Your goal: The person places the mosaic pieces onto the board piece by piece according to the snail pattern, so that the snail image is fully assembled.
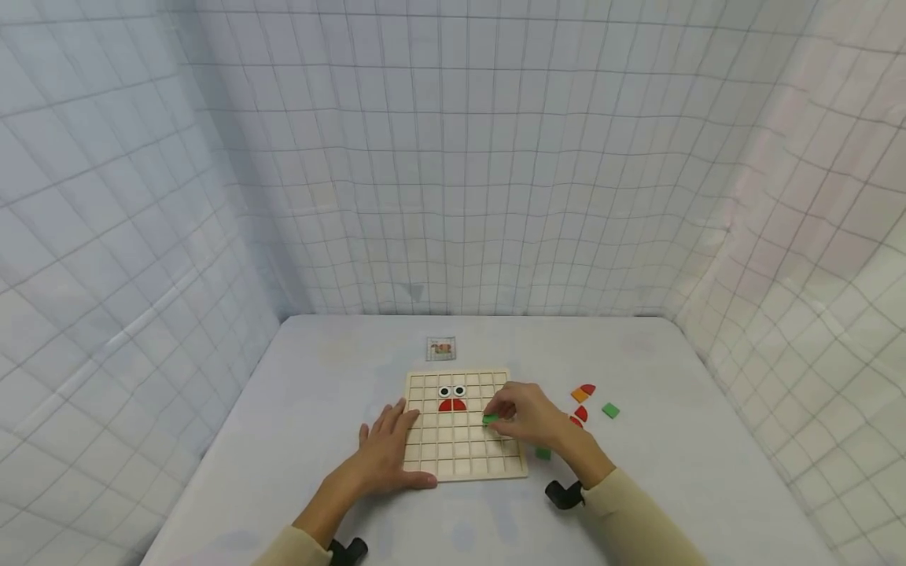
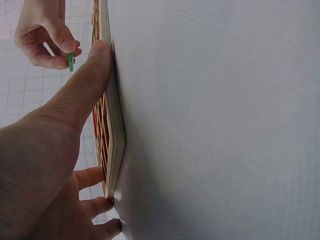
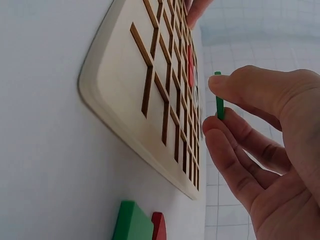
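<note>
A pale wooden grid board (image 1: 453,465) lies on the white table. My left hand (image 1: 385,460) rests on its left side, fingers spread, with the thumb along the near edge. Above the board's right half, my right hand (image 1: 529,415) pinches a green square tile (image 3: 219,97) between thumb and fingertips. In the right wrist view this tile stands on edge, apart from the grid. Two round eye tiles (image 1: 444,391) sit side by side in the upper grid. Directly below them are two red quarter-round tiles (image 1: 445,406) next to each other.
A small picture card (image 1: 441,348) lies beyond the board. To the right are loose pieces: a green square (image 1: 611,410), an orange tile (image 1: 580,395) and several red quarter-rounds (image 1: 581,413). Another green tile (image 1: 543,453) lies by the board's right edge. Grid-patterned curtains (image 1: 467,196) surround the table.
</note>
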